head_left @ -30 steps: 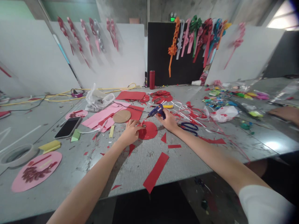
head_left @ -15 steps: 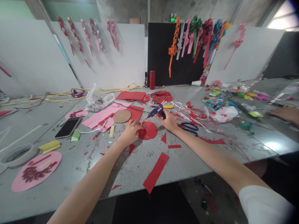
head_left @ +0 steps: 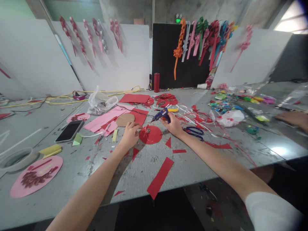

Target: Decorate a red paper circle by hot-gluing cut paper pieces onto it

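My right hand (head_left: 172,124) is wrapped round a blue glue gun (head_left: 159,115), its nozzle pointing left above the far edge of a red disc (head_left: 155,135). The disc lies flat on the grey table and carries a small dark and silvery piece (head_left: 148,130) near its upper left, with thin strands beside it. At the disc's left edge is my left hand (head_left: 131,133), thumb and fingers close together; anything between the fingertips is too small to name. Behind that hand lies a round tan cardboard disc (head_left: 125,119).
Blue-handled scissors (head_left: 194,132) lie beside my right forearm. A phone (head_left: 70,131), a tape roll (head_left: 18,159) and a decorated pink disc (head_left: 45,183) are at left. A red bottle (head_left: 157,82) stands behind. At far right, another person's hand (head_left: 293,118) rests on the table.
My left hand has drawn back a little to the left, from over the red disc to its edge, uncovering more of the small piece. My right hand and the glue gun have hardly moved.
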Demonstrator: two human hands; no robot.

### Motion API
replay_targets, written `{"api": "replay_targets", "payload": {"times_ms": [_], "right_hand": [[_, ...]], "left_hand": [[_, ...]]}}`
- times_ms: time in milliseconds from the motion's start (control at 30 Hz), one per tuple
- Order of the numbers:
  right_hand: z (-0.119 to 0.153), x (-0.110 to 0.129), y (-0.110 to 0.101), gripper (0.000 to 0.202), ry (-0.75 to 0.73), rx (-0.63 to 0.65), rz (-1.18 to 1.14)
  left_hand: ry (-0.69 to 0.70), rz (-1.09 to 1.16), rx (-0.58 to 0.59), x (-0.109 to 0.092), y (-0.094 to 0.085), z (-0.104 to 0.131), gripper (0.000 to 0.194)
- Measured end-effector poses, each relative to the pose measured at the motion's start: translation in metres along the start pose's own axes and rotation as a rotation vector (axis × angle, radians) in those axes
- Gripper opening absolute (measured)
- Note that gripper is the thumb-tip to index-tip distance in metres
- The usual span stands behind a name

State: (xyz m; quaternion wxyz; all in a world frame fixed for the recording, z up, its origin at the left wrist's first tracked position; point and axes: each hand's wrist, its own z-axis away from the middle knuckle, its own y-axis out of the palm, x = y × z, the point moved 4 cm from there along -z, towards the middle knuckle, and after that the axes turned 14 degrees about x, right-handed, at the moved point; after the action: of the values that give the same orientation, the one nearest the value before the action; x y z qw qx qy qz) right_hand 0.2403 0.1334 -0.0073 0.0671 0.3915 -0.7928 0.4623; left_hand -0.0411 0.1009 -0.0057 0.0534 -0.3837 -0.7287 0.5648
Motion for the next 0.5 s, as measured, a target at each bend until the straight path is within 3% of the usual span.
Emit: {"api": "replay_targets", "payload": {"times_ms": [233,500], "right_hand": [[0.001,0.0,0.004,0.045,0.013,0.036,0.102],[0.001,0.0,0.005,0.044,0.0,0.065,0.152]], "left_hand": [[-0.06,-0.033,-0.007,0.014,0.005,0.0,0.044],[-0.03,-0.059,0.048,0.012,0.011,-0.002,0.041]]}}
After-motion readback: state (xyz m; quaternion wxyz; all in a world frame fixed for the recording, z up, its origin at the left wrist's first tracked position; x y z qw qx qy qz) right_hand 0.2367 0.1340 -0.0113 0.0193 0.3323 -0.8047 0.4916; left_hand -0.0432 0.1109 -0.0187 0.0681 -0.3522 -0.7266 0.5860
